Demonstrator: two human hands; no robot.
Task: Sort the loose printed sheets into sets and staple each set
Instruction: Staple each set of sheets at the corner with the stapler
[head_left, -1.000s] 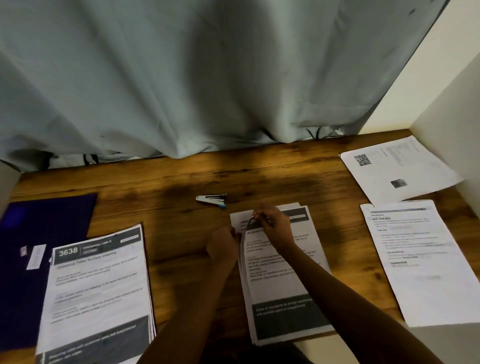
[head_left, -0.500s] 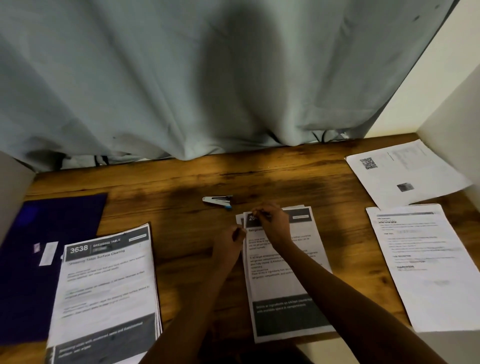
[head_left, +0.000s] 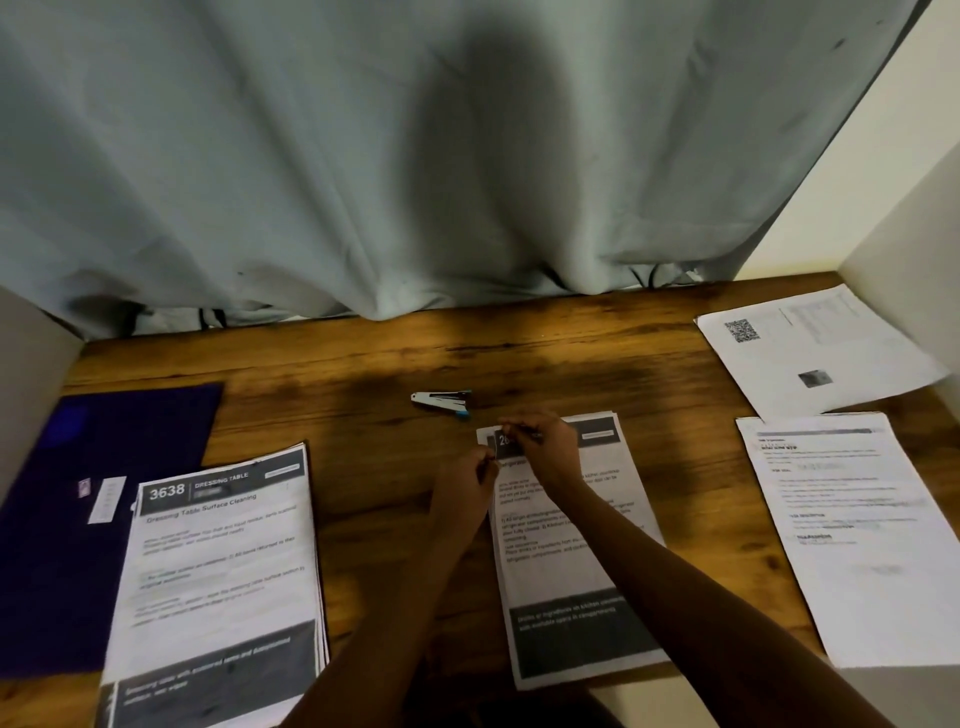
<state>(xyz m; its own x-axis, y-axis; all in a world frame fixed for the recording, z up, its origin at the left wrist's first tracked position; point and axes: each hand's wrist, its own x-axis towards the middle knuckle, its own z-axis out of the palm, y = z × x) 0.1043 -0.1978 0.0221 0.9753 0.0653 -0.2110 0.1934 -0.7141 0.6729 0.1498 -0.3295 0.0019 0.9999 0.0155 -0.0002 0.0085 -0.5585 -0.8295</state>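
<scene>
A stack of printed sheets (head_left: 576, 561) with a dark header and footer lies on the wooden desk (head_left: 363, 426), in front of me at the centre. My right hand (head_left: 545, 452) pinches its top left corner. My left hand (head_left: 467, 480) sits just left of it, with curled fingertips pinching the stack's upper left edge. A small white and blue stapler (head_left: 441, 402) lies on the desk just beyond both hands, untouched. A second stack headed "3638 Dressing Table" (head_left: 223, 571) lies at the near left.
A dark purple folder (head_left: 78, 519) lies at the far left, partly under the left stack. At the right lie a white text sheet pile (head_left: 857, 535) and, behind it, a sheet with a QR code (head_left: 810, 353). A grey curtain (head_left: 415, 182) hangs behind the desk, and white panels flank it.
The centre stack's left edge, lifted and fanned a second ago, now lies flat. Both hands stay at its top left corner.
</scene>
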